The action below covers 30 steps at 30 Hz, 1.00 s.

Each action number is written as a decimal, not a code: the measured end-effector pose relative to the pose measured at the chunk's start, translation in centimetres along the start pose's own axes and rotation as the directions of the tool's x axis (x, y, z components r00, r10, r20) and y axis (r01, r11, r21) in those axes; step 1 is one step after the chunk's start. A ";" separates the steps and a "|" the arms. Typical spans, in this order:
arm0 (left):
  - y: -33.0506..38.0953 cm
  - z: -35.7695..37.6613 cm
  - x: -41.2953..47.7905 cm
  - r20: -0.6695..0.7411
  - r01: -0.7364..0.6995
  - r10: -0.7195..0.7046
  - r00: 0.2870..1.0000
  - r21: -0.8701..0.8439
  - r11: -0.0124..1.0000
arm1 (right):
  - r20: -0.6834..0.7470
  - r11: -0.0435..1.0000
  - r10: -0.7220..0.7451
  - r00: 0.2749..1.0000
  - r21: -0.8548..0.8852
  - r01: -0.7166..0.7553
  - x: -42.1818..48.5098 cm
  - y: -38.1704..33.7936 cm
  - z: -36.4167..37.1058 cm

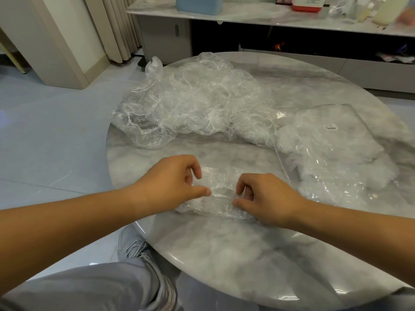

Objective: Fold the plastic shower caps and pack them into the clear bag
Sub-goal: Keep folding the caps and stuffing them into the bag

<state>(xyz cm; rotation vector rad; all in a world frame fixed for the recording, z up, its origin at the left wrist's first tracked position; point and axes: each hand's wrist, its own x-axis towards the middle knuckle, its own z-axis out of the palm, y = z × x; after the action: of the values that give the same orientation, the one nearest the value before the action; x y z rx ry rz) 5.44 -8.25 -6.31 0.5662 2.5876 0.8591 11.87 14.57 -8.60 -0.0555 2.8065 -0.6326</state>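
A clear, crinkled shower cap (221, 194) lies flattened on the round marble table (235, 261), near its front left. My left hand (173, 182) pinches its left end with thumb and curled fingers. My right hand (262, 196) pinches its right end the same way. A loose heap of several more clear shower caps (193, 104) covers the table's far left. The clear bag (336, 151) lies flat at the right with a small white label; folded caps show inside it.
The table edge curves close to my grey-trousered knee (89, 286) and grey shoe (143, 254). Beyond the table stands a low marble-topped cabinet (247, 15) with a blue tub, bottles and boxes. Curtains (112, 25) hang at the far left over a pale tiled floor.
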 end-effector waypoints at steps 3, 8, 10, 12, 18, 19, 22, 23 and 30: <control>1.5 0.8 -0.1 0.090 0.061 -0.047 0.995 -0.159 0.985 | -0.014 1.000 0.026 1.000 -0.007 -0.026 0.1 0.1 0.0; 0.8 2.2 -0.1 0.192 0.214 -0.170 0.967 -0.235 0.948 | -0.077 0.986 0.002 0.997 -0.165 -0.014 0.8 0.1 -0.5; 0.4 2.2 0.2 0.219 0.232 -0.172 0.960 -0.289 0.929 | -0.034 0.982 0.036 0.999 -0.182 -0.042 1.2 0.1 -0.6; 0.4 1.9 0.4 0.281 0.270 -0.169 0.945 -0.376 0.886 | -0.022 0.992 0.031 0.999 -0.124 -0.033 1.6 0.3 -0.6; 0.7 -0.3 0.9 0.498 0.448 -0.153 0.854 -0.552 0.703 | -0.065 0.973 -0.229 0.971 -0.027 0.227 0.7 1.0 -0.1; 0.7 -0.4 0.9 0.511 0.471 -0.157 0.845 -0.572 0.672 | -0.096 0.950 -0.308 0.946 -0.073 0.302 0.4 1.3 0.0; 0.4 -0.5 1.1 0.535 0.516 -0.180 0.826 -0.587 0.623 | -0.173 0.822 -0.561 0.809 -0.225 0.522 -0.2 1.7 0.3; 0.2 -0.5 1.2 0.542 0.523 -0.182 0.821 -0.584 0.621 | -0.174 0.770 -0.630 0.757 -0.272 0.578 -0.4 1.9 0.4; -0.6 -0.6 1.4 0.508 0.501 -0.209 0.835 -0.548 0.669 | 0.024 0.587 -0.774 0.632 -0.345 0.732 -0.9 2.8 1.2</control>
<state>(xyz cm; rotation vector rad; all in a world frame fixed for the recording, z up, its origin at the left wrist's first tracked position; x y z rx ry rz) 3.78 -8.30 -6.57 -0.0111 1.7329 1.2637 13.09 16.67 -10.60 -1.4013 2.8871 -0.2983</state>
